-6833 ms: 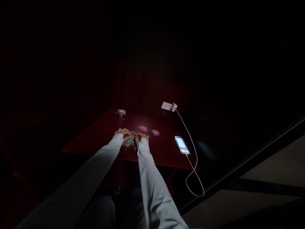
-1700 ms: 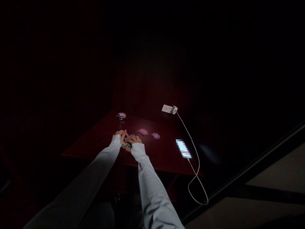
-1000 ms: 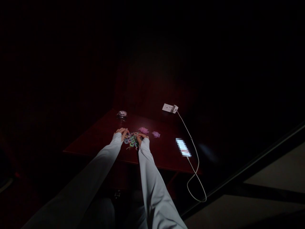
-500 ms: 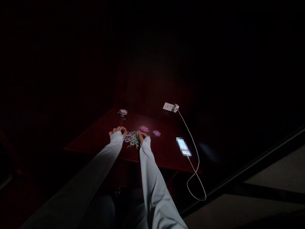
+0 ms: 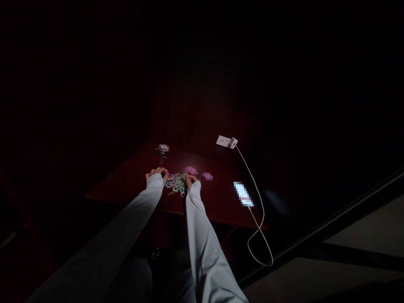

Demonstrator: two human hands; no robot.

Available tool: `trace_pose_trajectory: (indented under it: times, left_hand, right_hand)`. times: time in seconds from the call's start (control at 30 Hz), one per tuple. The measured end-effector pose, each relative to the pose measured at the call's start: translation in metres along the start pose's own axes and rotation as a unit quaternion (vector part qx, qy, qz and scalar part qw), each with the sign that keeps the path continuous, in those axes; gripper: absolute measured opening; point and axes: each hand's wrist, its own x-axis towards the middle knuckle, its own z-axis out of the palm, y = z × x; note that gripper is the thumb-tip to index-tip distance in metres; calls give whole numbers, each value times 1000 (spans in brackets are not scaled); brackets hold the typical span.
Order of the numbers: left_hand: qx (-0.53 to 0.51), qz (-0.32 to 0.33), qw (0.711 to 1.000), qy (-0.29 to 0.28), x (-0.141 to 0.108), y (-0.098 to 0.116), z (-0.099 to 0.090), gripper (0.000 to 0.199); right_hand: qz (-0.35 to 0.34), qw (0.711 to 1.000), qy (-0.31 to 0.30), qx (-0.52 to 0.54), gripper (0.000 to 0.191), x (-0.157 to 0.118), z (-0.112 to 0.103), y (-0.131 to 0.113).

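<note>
A pile of small multicoloured rings (image 5: 176, 183) lies on the dark red table (image 5: 126, 185). At the pile's left edge is my left hand (image 5: 160, 171), its fingers curled; whatever they may hold is too small to name. My right hand (image 5: 190, 180) is at the right side of the pile, thumb and finger pinched on a small pale green ring (image 5: 185, 174). Just behind the rings sits a heap of pink bands (image 5: 191, 170). A smaller purple-pink heap (image 5: 207, 176) lies to the right of it.
Toward the back left of the table stands a clear jar (image 5: 163, 150). A lit phone (image 5: 243, 194) lies at the right, with a white cable (image 5: 259, 193) running to a charger in the wall socket (image 5: 224, 142). The surroundings are very dark.
My right hand and the ring in its fingers have shifted slightly right and up. My left hand has barely moved.
</note>
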Motion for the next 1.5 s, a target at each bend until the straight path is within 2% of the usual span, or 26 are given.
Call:
trace_pose_trajectory:
  times: [0.13, 0.27, 0.37, 0.5, 0.6, 0.73, 0.93, 1.23, 1.5]
  left_hand:
    - [-5, 4, 1000, 14, -1, 1, 1, 15]
    - [-12, 3, 1000, 20, -1, 2, 1, 15]
    - [-15, 6, 1000, 11, 0, 2, 0, 15]
    - [-18, 19, 1000, 4, 1, 1, 0, 16]
    - [-18, 23, 1000, 4, 1, 1, 1, 16]
    - [-15, 28, 999, -11, 1, 1, 0, 16]
    - [-1, 29, 999, -28, 2, 1, 0, 18]
    - [1, 53, 998, -26, 3, -1, 6, 16]
    - [33, 115, 987, -109, 8, -6, 12, 20]
  right_hand:
    - [9, 998, -47, -50, 18, -2, -5, -3]
    - [15, 995, -47, -91, 26, -4, -9, -13]
    - [-34, 993, -61, -92, 26, -10, -11, -23]
    - [-114, 968, -165, -149, 18, -18, -12, -32]
    - [-153, 949, -199, -190, 21, -20, -11, -32]
    - [-151, 950, -187, -199, 22, -18, -8, -26]
    - [-138, 951, -190, -199, 10, -16, -5, -18]
    - [-103, 965, -170, -168, 5, -14, -5, -19]
    - [-140, 970, -113, -164, 7, -21, -7, -22]
